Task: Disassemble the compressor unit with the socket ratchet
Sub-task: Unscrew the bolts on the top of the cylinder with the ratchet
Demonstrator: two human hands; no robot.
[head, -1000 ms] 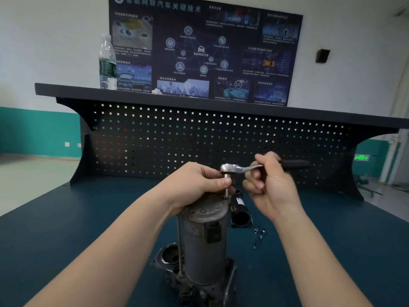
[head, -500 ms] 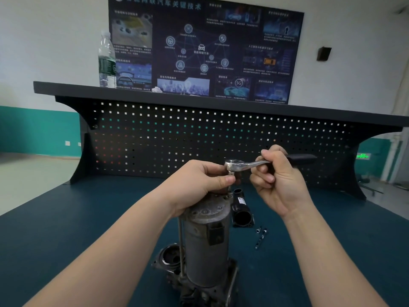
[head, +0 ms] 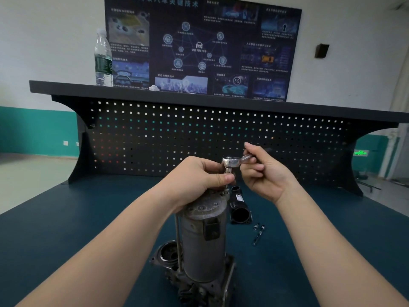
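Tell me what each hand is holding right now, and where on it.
The right hand grips the socket ratchet by its handle, just behind the head. The left hand holds the upright compressor unit at its top, thumb and fingers pinching the socket below the ratchet head.

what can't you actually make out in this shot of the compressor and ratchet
Head view only:
- Ratchet handle: hidden inside the right hand, and blurred.
- Bolt under the socket: covered by the left hand, whose thumb and fingers pinch the socket.
- Compressor base: cut off by the bottom edge.
- Small loose parts on the bench: too small to identify.
- Poster text: too small to read, top cut off.
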